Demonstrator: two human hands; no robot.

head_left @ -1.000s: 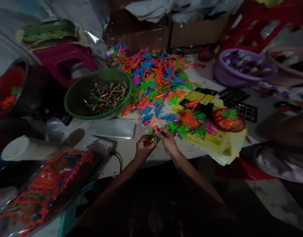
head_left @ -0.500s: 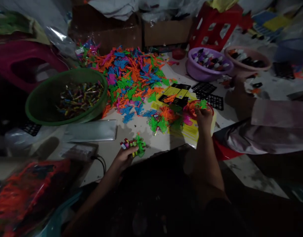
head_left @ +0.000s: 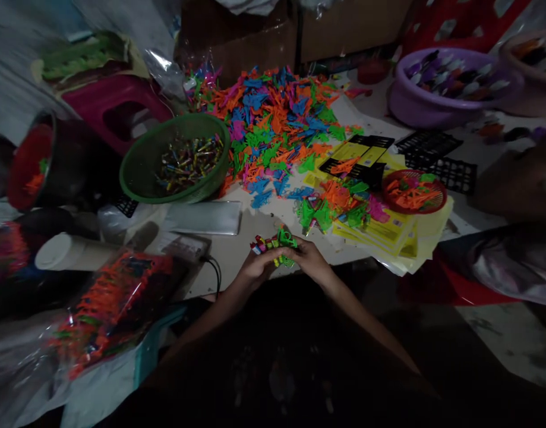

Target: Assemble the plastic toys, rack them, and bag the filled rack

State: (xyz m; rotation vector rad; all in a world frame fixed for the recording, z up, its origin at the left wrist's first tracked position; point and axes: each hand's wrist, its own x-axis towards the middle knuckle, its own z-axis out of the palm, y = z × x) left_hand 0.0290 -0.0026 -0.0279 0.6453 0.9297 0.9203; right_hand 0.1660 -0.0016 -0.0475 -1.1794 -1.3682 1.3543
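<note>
My left hand (head_left: 256,266) is closed on several small wrapped cylinders (head_left: 266,245), coloured red, yellow and pink. Against them lies a green plastic piece (head_left: 287,239), toy-like in shape. My right hand (head_left: 312,260) meets the left one here, its fingers closed on the green piece from the right. Both hands are just above the table's near edge, and the fingertips are partly hidden. Beyond them sit more green plastic pieces (head_left: 315,215) with small cylinders among them. A red basket (head_left: 415,208) to the right contains orange and green pieces.
A heap of bright plastic pieces (head_left: 277,113) covers the table's back. The green basin (head_left: 132,178) at left has many small wrapped cylinders. Yellow printed cards (head_left: 388,235) lie at right, near a purple basin (head_left: 451,110). Another person's arm (head_left: 504,184) is at the right edge.
My right hand has come from the red basket to my left hand and now grips the green piece there. The view has turned, so things appear shifted, mostly rightward.
</note>
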